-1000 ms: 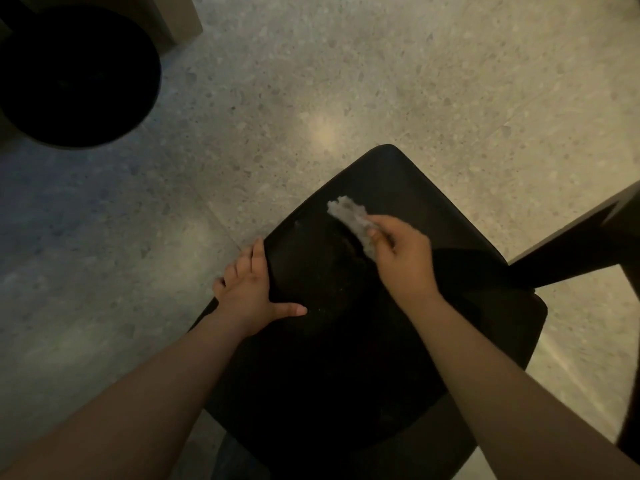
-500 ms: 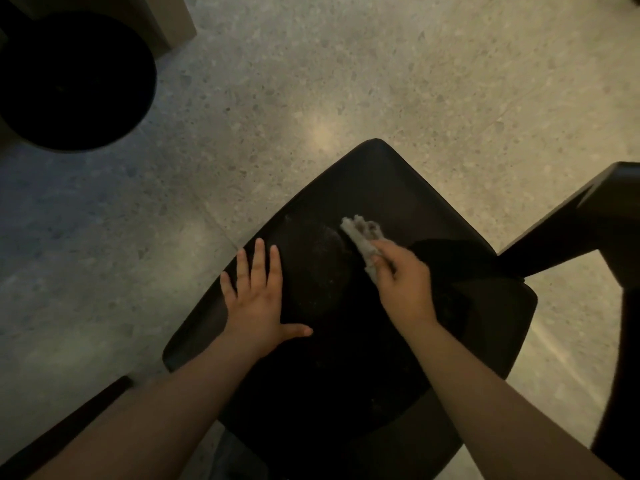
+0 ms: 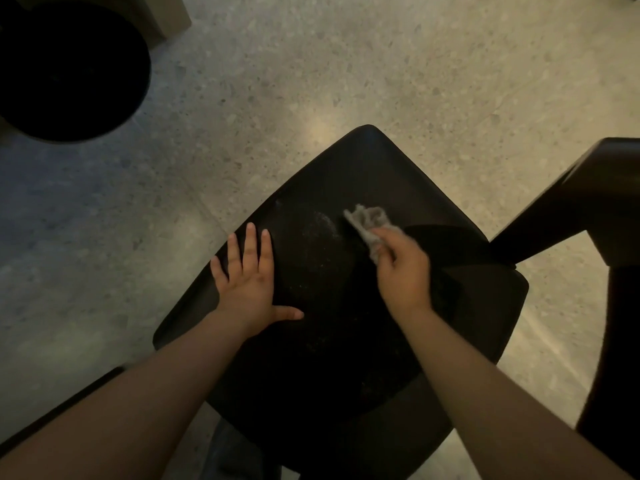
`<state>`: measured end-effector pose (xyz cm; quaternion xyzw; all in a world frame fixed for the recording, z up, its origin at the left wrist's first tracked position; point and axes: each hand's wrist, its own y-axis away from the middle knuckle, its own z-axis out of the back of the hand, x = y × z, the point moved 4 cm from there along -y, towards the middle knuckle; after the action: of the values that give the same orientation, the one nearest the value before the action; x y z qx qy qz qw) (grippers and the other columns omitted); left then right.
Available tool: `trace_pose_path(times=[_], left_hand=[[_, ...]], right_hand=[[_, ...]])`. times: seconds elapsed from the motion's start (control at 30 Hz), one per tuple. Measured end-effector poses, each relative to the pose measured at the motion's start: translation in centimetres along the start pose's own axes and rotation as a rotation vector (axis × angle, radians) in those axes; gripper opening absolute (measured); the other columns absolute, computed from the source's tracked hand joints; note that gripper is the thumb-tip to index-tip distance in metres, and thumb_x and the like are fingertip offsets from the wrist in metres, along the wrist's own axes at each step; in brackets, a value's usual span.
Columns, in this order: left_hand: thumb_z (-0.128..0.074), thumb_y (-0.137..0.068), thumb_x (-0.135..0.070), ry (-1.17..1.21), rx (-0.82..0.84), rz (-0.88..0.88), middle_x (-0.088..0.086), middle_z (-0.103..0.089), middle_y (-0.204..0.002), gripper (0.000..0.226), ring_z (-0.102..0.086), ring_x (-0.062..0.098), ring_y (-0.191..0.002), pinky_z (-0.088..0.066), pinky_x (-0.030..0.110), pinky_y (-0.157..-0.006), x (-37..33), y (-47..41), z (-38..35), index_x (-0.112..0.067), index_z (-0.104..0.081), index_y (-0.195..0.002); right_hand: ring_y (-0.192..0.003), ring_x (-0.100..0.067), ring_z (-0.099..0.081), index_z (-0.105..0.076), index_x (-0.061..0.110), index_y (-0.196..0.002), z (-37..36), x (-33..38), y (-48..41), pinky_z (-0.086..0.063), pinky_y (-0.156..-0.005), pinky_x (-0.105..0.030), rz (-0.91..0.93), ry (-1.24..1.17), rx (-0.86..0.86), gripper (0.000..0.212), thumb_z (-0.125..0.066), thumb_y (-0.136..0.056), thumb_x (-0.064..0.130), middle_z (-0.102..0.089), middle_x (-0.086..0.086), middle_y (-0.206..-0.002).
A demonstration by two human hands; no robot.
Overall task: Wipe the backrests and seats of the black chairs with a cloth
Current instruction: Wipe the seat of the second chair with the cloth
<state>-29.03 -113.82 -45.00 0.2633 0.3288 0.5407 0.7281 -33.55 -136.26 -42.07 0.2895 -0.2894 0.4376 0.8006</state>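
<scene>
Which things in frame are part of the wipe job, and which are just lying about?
In the job:
black chair seat
grey cloth on it
right hand gripping the cloth
left hand flat on the seat

Just there:
round black object, top left
pale block behind it
dark furniture at right, untouched
speckled floor

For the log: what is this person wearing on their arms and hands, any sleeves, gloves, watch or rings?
Nothing visible. The left hand and right hand are bare, with no gloves, and no rings show in this dim light. The left forearm and right forearm are uncovered down to the frame's lower edge: no sleeve, watch or bracelet in view.
</scene>
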Motion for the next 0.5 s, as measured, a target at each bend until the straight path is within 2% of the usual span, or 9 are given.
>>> trace_pose_path(times=[0.07, 0.13, 0.27, 0.43, 0.5], left_hand=[[-0.074, -0.062, -0.071, 0.006, -0.016, -0.004, 0.005, 0.050, -0.146, 0.147, 0.041, 0.034, -0.135, 0.013, 0.061, -0.113, -0.1, 0.1, 0.1, -0.020, 0.038, -0.143], [-0.075, -0.062, -0.069, 0.011, -0.039, -0.011, 0.006, 0.047, -0.148, 0.147, 0.039, 0.033, -0.137, 0.012, 0.060, -0.114, -0.1, 0.4, 0.3, -0.019, 0.035, -0.145], [-0.073, -0.063, -0.070, 0.031, -0.131, -0.032, 0.005, 0.040, -0.153, 0.144, 0.034, 0.030, -0.140, 0.008, 0.059, -0.117, -0.1, 1.3, 0.0, -0.019, 0.032, -0.146], [-0.070, -0.066, -0.071, 0.048, -0.132, -0.057, 0.004, 0.039, -0.153, 0.139, 0.035, 0.029, -0.140, 0.010, 0.058, -0.117, -1.6, 3.0, -1.5, -0.018, 0.029, -0.148], [-0.069, -0.066, -0.072, 0.037, -0.112, -0.059, 0.004, 0.040, -0.152, 0.139, 0.036, 0.030, -0.139, 0.010, 0.059, -0.116, -2.3, 3.3, -2.1, -0.018, 0.029, -0.148]], right_hand=[[-0.111, -0.004, -0.054, -0.066, 0.022, -0.118, -0.6, 0.5, 1.6, -0.043, -0.100, -0.023, 0.041, -0.004, 0.135, 0.031, -0.056, -0.093, 0.007, -0.058, 0.012, -0.116], [-0.111, -0.001, -0.053, -0.063, 0.026, -0.121, 0.2, 0.5, 2.1, -0.043, -0.095, -0.014, 0.046, -0.026, 0.182, 0.033, -0.055, -0.094, 0.009, -0.057, 0.014, -0.120], [-0.111, -0.002, -0.053, -0.062, 0.024, -0.122, 3.4, -1.0, 0.2, -0.040, -0.087, -0.004, -0.014, -0.027, -0.034, 0.033, -0.053, -0.095, 0.007, -0.058, 0.010, -0.122], [-0.115, -0.009, -0.053, -0.062, 0.021, -0.124, 2.3, -2.1, -2.3, -0.041, -0.093, -0.017, -0.145, 0.015, -0.083, 0.031, -0.050, -0.098, 0.011, -0.058, 0.000, -0.129], [-0.113, -0.011, -0.055, -0.064, 0.024, -0.119, 0.6, -1.5, -1.3, -0.047, -0.097, -0.026, -0.089, 0.032, -0.036, 0.029, -0.052, -0.096, 0.012, -0.059, 0.000, -0.125]])
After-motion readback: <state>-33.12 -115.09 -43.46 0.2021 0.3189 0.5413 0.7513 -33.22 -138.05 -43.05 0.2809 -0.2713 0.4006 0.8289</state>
